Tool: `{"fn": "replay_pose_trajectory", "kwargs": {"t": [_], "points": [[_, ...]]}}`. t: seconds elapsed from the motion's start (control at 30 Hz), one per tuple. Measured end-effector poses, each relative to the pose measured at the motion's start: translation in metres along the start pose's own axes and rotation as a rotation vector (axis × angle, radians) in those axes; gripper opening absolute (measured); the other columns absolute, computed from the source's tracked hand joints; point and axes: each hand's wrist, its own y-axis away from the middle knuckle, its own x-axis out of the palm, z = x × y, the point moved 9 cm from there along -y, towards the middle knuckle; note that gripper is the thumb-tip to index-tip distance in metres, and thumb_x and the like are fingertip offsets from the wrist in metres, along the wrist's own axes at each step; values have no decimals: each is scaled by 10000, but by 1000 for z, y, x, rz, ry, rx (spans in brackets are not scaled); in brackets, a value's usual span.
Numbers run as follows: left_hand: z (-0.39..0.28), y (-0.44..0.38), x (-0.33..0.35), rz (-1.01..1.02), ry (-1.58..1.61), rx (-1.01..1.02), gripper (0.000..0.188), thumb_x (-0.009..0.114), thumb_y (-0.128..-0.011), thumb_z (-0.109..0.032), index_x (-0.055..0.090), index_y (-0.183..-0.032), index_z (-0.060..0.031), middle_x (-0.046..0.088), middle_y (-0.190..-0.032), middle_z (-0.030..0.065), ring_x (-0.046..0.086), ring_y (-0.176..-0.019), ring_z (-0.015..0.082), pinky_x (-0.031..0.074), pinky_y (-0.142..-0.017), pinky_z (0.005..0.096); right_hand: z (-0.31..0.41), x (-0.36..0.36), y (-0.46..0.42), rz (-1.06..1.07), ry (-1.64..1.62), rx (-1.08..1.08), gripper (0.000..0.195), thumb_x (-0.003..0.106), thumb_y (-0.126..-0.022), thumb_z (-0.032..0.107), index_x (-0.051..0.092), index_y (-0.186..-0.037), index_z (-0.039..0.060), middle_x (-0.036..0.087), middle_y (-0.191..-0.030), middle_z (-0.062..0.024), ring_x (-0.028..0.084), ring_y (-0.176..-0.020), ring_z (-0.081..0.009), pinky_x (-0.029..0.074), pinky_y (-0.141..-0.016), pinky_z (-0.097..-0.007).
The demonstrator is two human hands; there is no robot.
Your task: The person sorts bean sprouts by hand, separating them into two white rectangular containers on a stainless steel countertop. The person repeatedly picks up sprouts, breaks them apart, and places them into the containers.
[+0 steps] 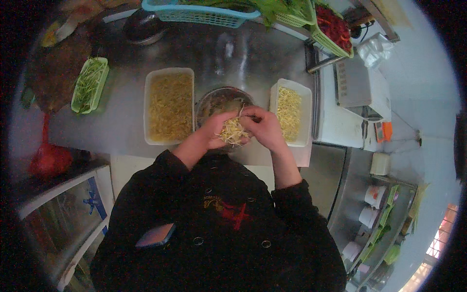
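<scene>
My left hand cups a clump of pale bean sprouts in front of my chest. My right hand meets it from the other side, thumb and fingers pinched around a thin sprout strand. Both hands are above the near part of a round bowl, whose contents are dark and partly hidden. Left of the bowl, a white plastic tub holds a mass of yellowish-brown sprouts that looks wet. A smaller white tub with yellow-headed bean sprouts is to the right.
A green basket of thin green shoots stands at the left of the steel table. A blue basket and green baskets with vegetables line the far side. At right are a microwave-like appliance and shelves with containers.
</scene>
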Motion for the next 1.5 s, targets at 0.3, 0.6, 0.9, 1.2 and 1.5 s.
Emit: {"fn": "replay_pose_trajectory", "kwargs": {"t": [0.3,0.6,0.9,1.2,1.5], "points": [[3,-4,-13,-35,55,43,360,460,-1016,-262,574,-1231,3,672,-1147,178,683,-1038,333,575,-887,493,-3,-15,-2,-75,-169,-51,243,676,-904,224,740,-1061,49,741,-1038,-66,672,-905,-151,530,-810,-306],[8,-8,-20,-55,180,24,382,485,-995,-257,573,-1207,50,635,-1189,252,633,-1108,406,561,-906,500,-71,-66,6,-309,-637,189,224,626,-959,134,680,-1114,-18,648,-842,-28,563,-730,-123,463,-679,-264],[3,-6,-19,-104,62,49,373,475,-1003,-265,604,-1162,46,651,-1166,232,640,-1086,383,566,-884,483,-93,-149,22,-413,557,111,318,620,-927,160,661,-1221,49,723,-1088,-126,690,-1024,-252,518,-921,-343],[10,-8,-34,-252,-68,3,336,453,-1014,-233,593,-1194,13,684,-1129,146,691,-1000,285,573,-880,465,-12,-12,-7,-140,-7,-3,211,677,-900,213,713,-1021,44,707,-1030,-79,643,-965,-155,518,-822,-312],[2,-5,-30,-97,66,29,328,471,-1002,-220,585,-1145,53,658,-1142,240,667,-1043,371,571,-883,476,-38,-15,-14,-24,-712,202,145,605,-980,173,648,-1027,42,664,-885,-42,584,-732,-113,465,-651,-248]]}}
